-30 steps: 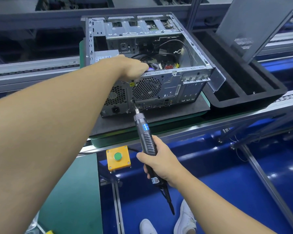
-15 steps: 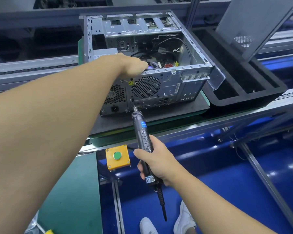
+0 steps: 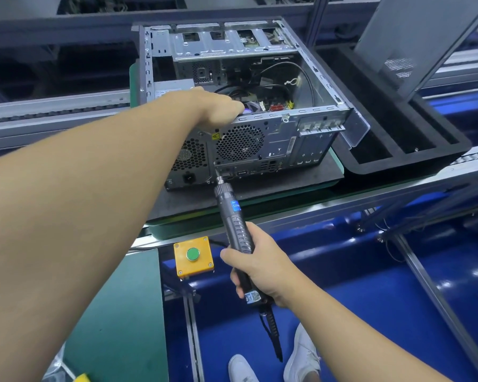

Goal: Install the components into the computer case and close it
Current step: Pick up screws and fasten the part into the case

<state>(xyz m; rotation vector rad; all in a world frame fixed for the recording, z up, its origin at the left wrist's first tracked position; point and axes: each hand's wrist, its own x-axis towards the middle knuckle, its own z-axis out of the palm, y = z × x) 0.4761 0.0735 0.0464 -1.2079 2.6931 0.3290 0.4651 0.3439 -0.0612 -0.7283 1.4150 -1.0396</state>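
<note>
An open metal computer case [image 3: 309, 128] lies on a dark mat [image 3: 260, 188], its rear panel facing me and cables showing inside. My left hand [image 3: 218, 108] reaches over the rear top edge of the case, fingers curled down inside out of sight; what they hold is hidden. My right hand [image 3: 257, 268] grips a black electric screwdriver [image 3: 233, 216]. Its bit touches the rear panel low down, just left of the port block and under the round fan grille [image 3: 239, 143]. The grey side panel [image 3: 425, 37] leans at the far right.
A black foam tray [image 3: 398, 150] with long slots sits right of the case. A yellow box with a green button [image 3: 193, 256] hangs under the bench edge. A green bench top [image 3: 116, 312] lies lower left. Conveyor rails run behind the case. White shoes show below.
The screwdriver has pushed forward, its bit closing onto the rear panel, and my right hand followed it. My left hand has stayed on the case's top edge.
</note>
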